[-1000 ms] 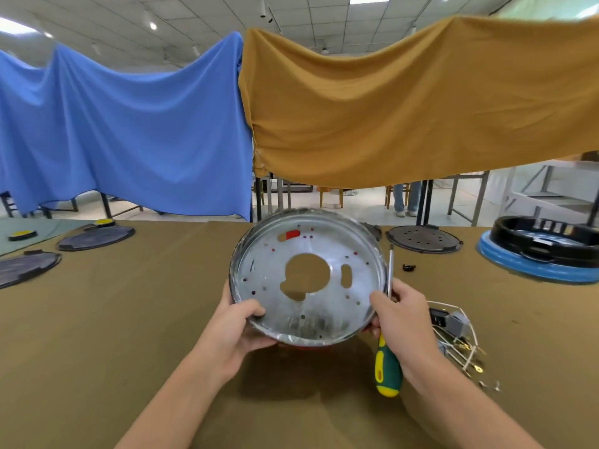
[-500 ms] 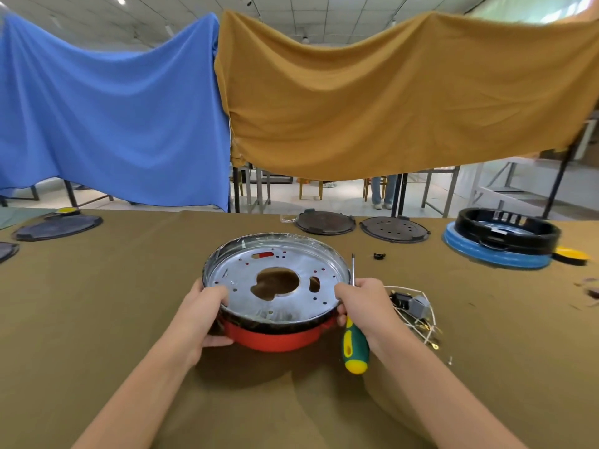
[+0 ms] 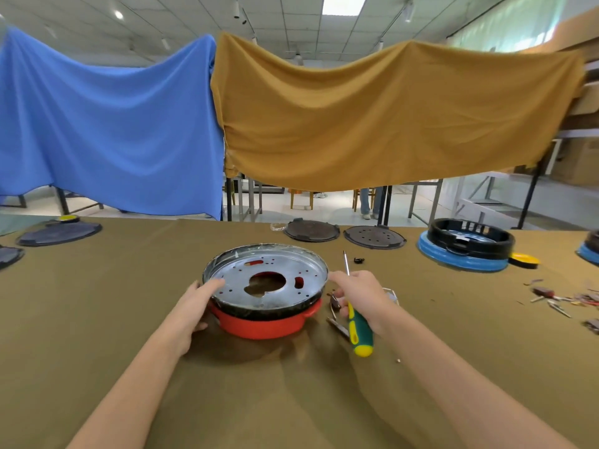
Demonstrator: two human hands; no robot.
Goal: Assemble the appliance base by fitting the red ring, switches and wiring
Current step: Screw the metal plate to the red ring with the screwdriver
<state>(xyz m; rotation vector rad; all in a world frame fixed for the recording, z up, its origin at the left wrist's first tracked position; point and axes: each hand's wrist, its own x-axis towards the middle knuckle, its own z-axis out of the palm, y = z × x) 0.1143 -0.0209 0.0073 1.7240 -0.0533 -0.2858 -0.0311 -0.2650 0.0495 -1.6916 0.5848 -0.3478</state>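
A round silver metal base pan (image 3: 240, 273) with a large middle hole sits on top of the red ring (image 3: 262, 324) on the olive table cloth. My left hand (image 3: 194, 306) rests on the pan's left rim, thumb over the edge. My right hand (image 3: 359, 294) touches the pan's right rim with its fingertips while gripping a green and yellow screwdriver (image 3: 358, 328), shaft pointing away. A bundle of white wiring with a small switch (image 3: 335, 303) lies under my right hand, mostly hidden.
Two dark round plates (image 3: 311, 230) (image 3: 374, 237) lie at the table's far edge. A black and blue appliance base (image 3: 466, 246) and a yellow cap (image 3: 525, 260) stand at the right. Small loose parts (image 3: 564, 299) lie far right, dark discs (image 3: 60, 233) far left.
The pan, tilted up toward me a second ago, has been lowered flat onto the red ring on the table. My right fingers have loosened to just touching the rim.
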